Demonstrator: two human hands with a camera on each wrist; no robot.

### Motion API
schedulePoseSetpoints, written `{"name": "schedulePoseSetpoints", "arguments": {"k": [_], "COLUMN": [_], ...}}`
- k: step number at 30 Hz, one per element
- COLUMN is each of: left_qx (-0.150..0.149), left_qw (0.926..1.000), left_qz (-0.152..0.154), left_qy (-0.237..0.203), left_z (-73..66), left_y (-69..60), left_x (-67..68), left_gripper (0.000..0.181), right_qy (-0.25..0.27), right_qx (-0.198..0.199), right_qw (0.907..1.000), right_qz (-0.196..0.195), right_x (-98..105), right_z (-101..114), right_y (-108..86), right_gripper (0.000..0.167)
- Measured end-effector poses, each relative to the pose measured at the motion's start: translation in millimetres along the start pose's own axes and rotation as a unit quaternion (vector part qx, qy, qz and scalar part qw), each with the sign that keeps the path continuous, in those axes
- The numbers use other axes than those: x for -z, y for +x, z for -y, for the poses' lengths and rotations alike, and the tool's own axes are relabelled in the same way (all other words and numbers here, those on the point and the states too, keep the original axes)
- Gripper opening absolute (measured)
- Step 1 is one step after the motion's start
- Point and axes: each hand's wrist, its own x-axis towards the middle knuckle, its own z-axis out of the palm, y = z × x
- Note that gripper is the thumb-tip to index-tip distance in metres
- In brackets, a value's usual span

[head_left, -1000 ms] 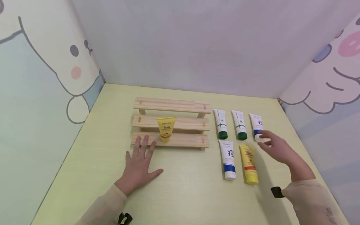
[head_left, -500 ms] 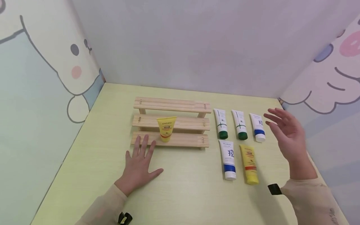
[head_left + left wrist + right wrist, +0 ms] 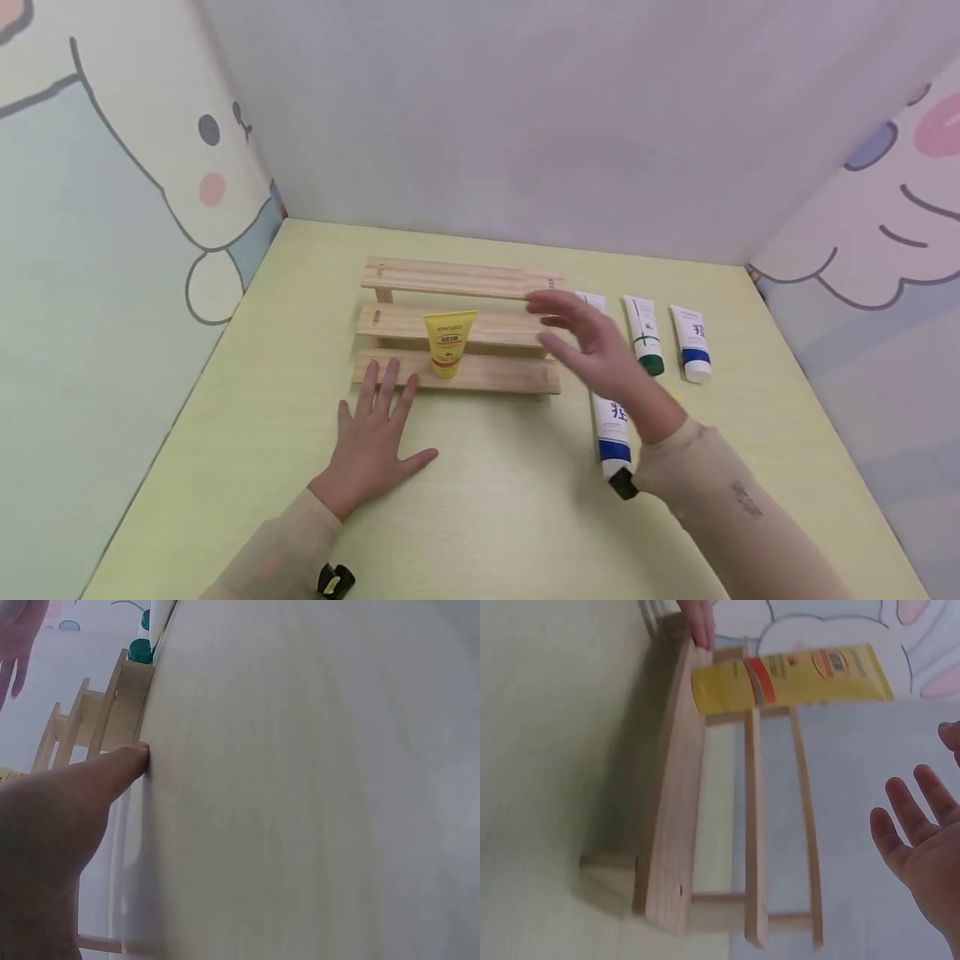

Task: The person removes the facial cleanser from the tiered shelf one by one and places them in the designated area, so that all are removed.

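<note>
A small yellow squeeze tube (image 3: 450, 343) stands cap-down on the lowest step of a three-step wooden rack (image 3: 498, 372); the right wrist view shows it with a red band. My left hand (image 3: 371, 454) rests with fingers spread, its fingertips on the front step left of the tube and its thumb toward the table. Near the rack's right end my right hand (image 3: 603, 354) hovers, fingers loosely extended and holding nothing. Its open fingers (image 3: 911, 814) also show in the right wrist view, apart from the rack and tube.
Right of the rack lie a white tube with a green cap (image 3: 642, 333), a short blue-and-white tube (image 3: 692, 343) and a longer blue-and-white tube (image 3: 613, 433). My right hand and arm partly cover another white tube (image 3: 591, 301) and nearly all of a yellow one. Walls border the table.
My right hand has lifted away from the short blue-and-white tube and swung left to the rack's right end. The left hand and the standing yellow tube stay in place.
</note>
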Motion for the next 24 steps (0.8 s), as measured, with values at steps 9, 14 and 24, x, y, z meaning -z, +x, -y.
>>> {"name": "schedulePoseSetpoints", "arguments": {"k": [9, 14, 24], "left_qx": [0.003, 0.001, 0.002], "left_qw": [0.9999, 0.9999, 0.9999], "left_qz": [0.012, 0.01, 0.01], "left_qy": [-0.007, -0.001, 0.003], "left_z": [-0.2, 0.3, 0.6], "left_y": [1.8, 2.3, 2.2], "left_x": [0.0, -0.9, -1.9], "left_gripper": [0.109, 0.11, 0.11], "right_qy": [0.021, 0.044, 0.021], "right_qx": [-0.037, -0.037, 0.002], "right_qw": [0.9982, 0.9981, 0.9996], "right_qz": [0.042, 0.02, -0.018], "right_x": [-71, -88, -96], "right_z": [-4, -10, -12], "right_y": [40.7, 44.7, 43.1], "right_gripper": [0.047, 0.04, 0.034]}}
